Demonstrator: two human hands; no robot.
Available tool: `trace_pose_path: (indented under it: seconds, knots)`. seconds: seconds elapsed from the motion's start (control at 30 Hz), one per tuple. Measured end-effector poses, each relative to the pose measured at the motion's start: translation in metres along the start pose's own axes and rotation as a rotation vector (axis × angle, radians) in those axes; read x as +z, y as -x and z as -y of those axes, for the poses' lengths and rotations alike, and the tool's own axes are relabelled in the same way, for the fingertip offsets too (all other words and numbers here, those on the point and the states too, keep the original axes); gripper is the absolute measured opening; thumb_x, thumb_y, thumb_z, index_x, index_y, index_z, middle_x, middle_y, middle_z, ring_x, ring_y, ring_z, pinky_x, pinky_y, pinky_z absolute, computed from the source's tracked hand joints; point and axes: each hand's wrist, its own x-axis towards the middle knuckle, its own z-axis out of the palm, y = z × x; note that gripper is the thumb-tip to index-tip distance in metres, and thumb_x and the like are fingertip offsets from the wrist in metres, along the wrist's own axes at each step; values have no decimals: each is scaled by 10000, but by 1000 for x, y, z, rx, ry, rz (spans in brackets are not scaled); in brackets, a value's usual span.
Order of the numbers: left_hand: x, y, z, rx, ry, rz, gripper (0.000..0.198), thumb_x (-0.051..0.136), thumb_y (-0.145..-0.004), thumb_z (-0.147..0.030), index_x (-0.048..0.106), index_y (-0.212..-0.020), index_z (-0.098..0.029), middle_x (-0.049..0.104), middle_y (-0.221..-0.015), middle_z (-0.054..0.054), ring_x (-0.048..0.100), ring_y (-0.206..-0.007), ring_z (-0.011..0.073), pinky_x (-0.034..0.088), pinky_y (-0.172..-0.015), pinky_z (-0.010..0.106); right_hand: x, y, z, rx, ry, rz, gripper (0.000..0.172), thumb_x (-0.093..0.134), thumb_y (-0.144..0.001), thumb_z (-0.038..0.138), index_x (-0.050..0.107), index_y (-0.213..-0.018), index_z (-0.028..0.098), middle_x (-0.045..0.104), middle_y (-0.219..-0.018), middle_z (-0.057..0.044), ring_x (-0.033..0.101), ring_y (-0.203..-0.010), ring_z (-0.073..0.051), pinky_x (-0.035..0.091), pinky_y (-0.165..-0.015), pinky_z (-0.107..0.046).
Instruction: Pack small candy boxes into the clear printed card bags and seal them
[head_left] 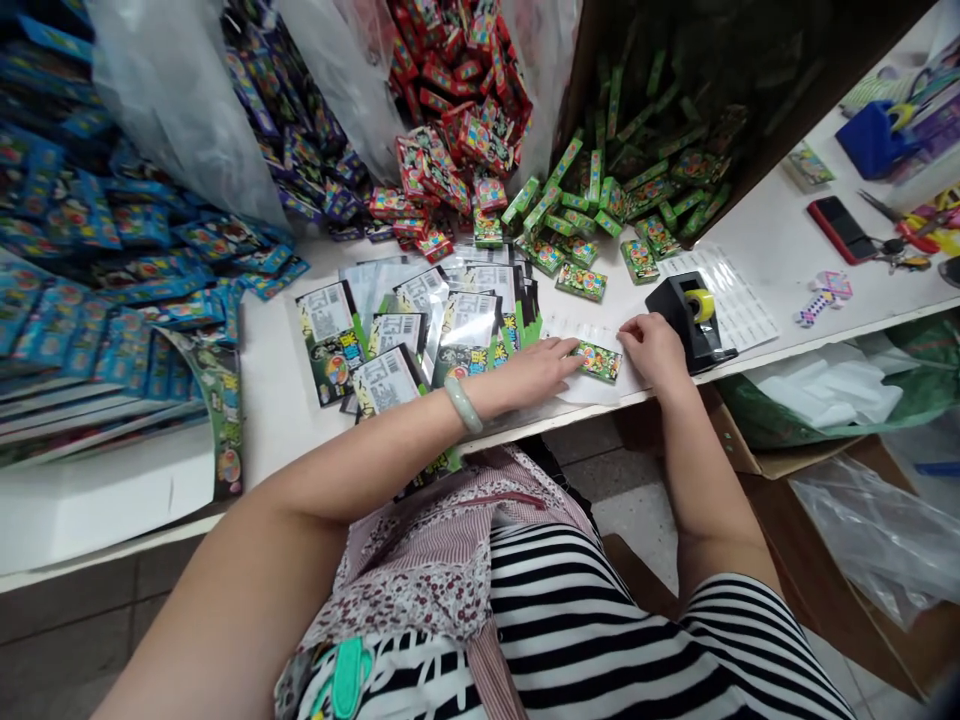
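A small green candy box [598, 362] lies on a white sheet [581, 392] near the table's front edge. My left hand [534, 376], with a pale green bangle on its wrist, reaches flat from the left. Its fingers are stretched out and the fingertips touch the box's left end. Just beyond the right end, my right hand [654, 348] has thumb and fingertips pinched together; what they hold, if anything, is too small to make out. A black tape dispenser [691, 318] with yellow tape stands right beside that hand. Printed clear pouches [469, 330] lie overlapped left of my left hand.
Loose green boxes [577, 215], red boxes [450, 130], purple packs [322, 165] and blue packs [150, 225] are heaped along the back. A phone [841, 230] and keys lie at the right. An open display carton [229, 420] stands left; cardboard boxes are below the table's right side.
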Motion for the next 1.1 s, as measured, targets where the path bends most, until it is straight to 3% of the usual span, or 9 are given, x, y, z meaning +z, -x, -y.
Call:
trace_pose_path:
  seconds: [0.2,0.37,0.47,0.53,0.67,0.77,0.9,1.0,1.1]
  knots:
    - [5,0,1,17,36,-45,506,629,-897,-159,524,-1392,-145,474,-1509,209,537,-1308,314,423,-1112,458,-7,5,-3,-13,-259,-157,102,618,-790,301,646,-778,204,626,-875,-66,586,-768,-211,495,-786,-393]
    - [3,4,-5,27,86,-83,504,592,-922,-171,496,-1417,-167,437,-1541,193,469,-1389,307,382,-1156,471,-28,12,12,20,-741,-246,158,685,-781,366,603,-826,239,604,-775,3,572,-694,-177,496,-699,-356]
    - [-7,32,2,8,178,-226,615,615,-934,-253,388,-1501,-182,332,-1606,197,340,-1480,322,320,-1205,492,-33,25,36,-20,-1032,-89,203,762,-745,365,598,-779,250,603,-748,17,555,-644,-153,488,-658,-328]
    - [-16,67,20,-54,252,-367,595,614,-942,-292,404,-1489,-192,425,-1540,197,399,-1433,313,353,-1183,493,-27,35,56,-38,-1128,105,237,809,-719,373,609,-741,249,611,-743,10,559,-651,-154,483,-644,-320]
    - [-26,162,69,-502,356,-666,342,576,-946,-248,586,-1287,-223,657,-1210,113,611,-1119,247,494,-1020,464,1,56,108,-117,-1109,555,255,819,-743,417,632,-747,243,639,-772,-11,592,-711,-170,493,-675,-325]
    - [-18,215,96,-777,355,-679,291,611,-908,-244,645,-1192,-188,666,-1117,102,621,-1041,236,504,-988,463,29,68,160,-225,-1039,830,274,775,-781,465,631,-774,232,647,-800,-21,591,-738,-167,489,-698,-328]
    - [2,230,102,-764,314,-556,283,645,-891,-285,692,-1150,-181,641,-1159,111,560,-1175,275,416,-1091,518,65,76,210,-286,-939,1004,314,733,-785,508,600,-785,223,600,-743,4,529,-674,-143,441,-658,-316]
    - [10,228,96,-762,341,-569,199,676,-859,-268,716,-1041,-196,634,-1159,96,538,-1193,281,397,-1096,526,79,80,221,-299,-864,1031,323,731,-775,511,595,-812,220,600,-765,2,532,-691,-148,437,-682,-325]
    - [10,234,86,-714,482,-644,103,676,-843,-247,686,-929,-191,660,-1017,63,585,-1047,235,453,-1012,466,74,84,223,-313,-839,1075,315,723,-791,504,593,-814,218,609,-768,-2,548,-704,-156,445,-690,-331]
